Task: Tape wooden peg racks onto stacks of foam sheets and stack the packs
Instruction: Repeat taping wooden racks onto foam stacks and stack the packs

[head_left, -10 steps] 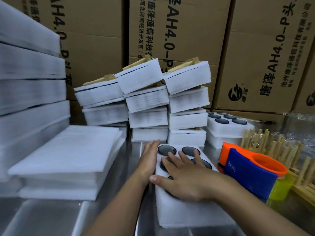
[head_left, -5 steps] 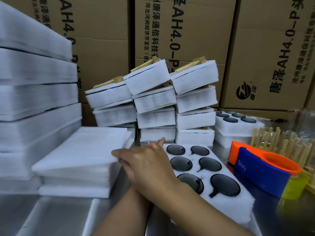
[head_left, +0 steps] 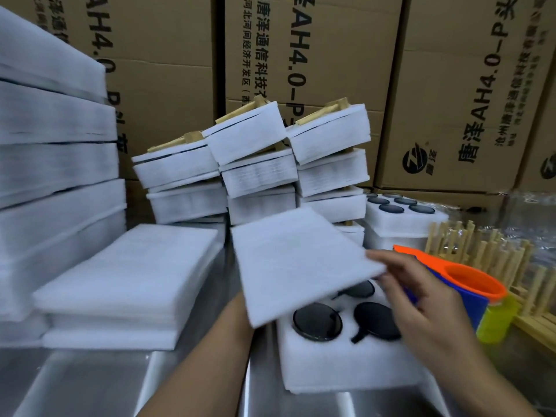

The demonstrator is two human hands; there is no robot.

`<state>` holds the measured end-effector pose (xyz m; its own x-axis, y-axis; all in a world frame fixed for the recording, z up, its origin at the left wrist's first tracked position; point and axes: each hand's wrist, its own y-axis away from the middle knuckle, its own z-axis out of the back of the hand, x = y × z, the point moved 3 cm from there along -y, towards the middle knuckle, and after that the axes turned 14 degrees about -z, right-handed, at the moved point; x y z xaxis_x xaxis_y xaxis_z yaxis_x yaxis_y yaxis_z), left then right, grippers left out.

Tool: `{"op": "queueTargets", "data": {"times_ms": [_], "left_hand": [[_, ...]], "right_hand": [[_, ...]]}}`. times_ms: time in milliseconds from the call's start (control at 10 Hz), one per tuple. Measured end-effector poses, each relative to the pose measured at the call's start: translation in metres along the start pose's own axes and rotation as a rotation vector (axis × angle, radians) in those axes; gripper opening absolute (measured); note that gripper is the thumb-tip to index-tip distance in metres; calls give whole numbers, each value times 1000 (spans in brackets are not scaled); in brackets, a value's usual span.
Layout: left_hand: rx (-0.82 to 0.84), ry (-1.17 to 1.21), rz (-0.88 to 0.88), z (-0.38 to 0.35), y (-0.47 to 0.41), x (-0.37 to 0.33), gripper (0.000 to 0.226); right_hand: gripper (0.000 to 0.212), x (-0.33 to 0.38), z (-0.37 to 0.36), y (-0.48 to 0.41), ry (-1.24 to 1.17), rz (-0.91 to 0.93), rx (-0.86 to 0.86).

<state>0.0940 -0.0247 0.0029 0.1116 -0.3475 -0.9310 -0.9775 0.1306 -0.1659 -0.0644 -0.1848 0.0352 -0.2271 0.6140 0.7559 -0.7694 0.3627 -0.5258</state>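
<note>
White foam sheet point(head_left: 298, 260) over disc tray point(head_left: 346, 350), right hand point(head_left: 421, 299) spread at its edge, left hand hidden.

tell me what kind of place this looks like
Most likely a packing station in a factory or warehouse. Printed cardboard cartons are stacked behind a metal worktable, finished foam packs are piled up, and a tape dispenser stands beside wooden peg racks.
</note>
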Motion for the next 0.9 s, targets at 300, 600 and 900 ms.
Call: {"op": "queueTargets", "data": {"times_ms": [300, 600, 900], "left_hand": [[-30, 0, 8, -5, -10, 10, 34], [-15, -32, 38, -5, 1, 2, 40], [-27, 16, 69, -3, -1, 6, 41]], "right_hand": [[38, -52, 35, 27, 9, -88, -36], [32, -53, 31, 29, -44, -101, 38], [26, -46, 31, 30, -10, 19, 21]]}}
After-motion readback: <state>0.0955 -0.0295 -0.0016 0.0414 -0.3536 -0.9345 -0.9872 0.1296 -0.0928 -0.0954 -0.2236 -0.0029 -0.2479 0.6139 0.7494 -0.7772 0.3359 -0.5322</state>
